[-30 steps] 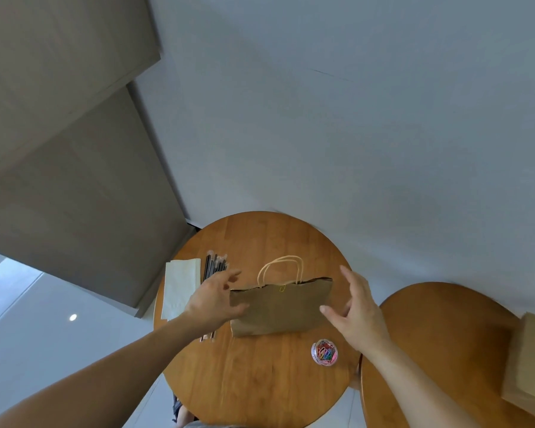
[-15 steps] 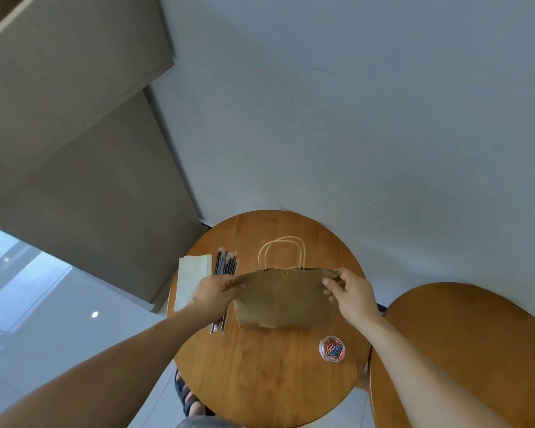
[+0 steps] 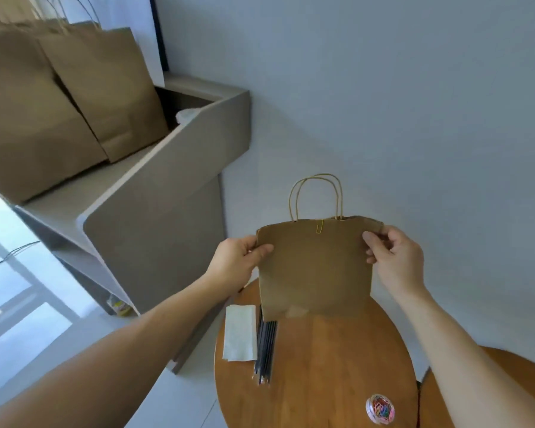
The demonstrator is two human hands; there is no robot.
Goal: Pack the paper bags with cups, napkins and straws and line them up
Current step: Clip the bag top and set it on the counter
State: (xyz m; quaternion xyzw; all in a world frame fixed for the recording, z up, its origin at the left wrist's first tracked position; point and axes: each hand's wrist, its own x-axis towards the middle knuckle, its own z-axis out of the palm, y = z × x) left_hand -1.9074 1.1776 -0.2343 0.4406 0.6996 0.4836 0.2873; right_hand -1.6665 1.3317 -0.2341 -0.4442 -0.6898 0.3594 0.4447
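Observation:
I hold a small brown paper bag (image 3: 315, 270) with yellow cord handles up in the air above the round wooden table (image 3: 328, 366). A yellow paper clip closes its top edge. My left hand (image 3: 238, 264) pinches the bag's upper left corner and my right hand (image 3: 393, 257) pinches its upper right corner. On the table below lie a stack of white napkins (image 3: 240, 333) and a bundle of black straws (image 3: 266, 350) side by side. No cups can be made out.
Several larger brown paper bags (image 3: 84, 84) stand in a row on the grey counter (image 3: 155, 193) at the left. A round clear box of coloured paper clips (image 3: 380, 413) sits near the table's front. A second wooden table (image 3: 464, 393) adjoins on the right.
Both hands took hold of the bag's top corners and lifted it off the table into the air. The view tilted up and left, bringing the counter with the bags into sight.

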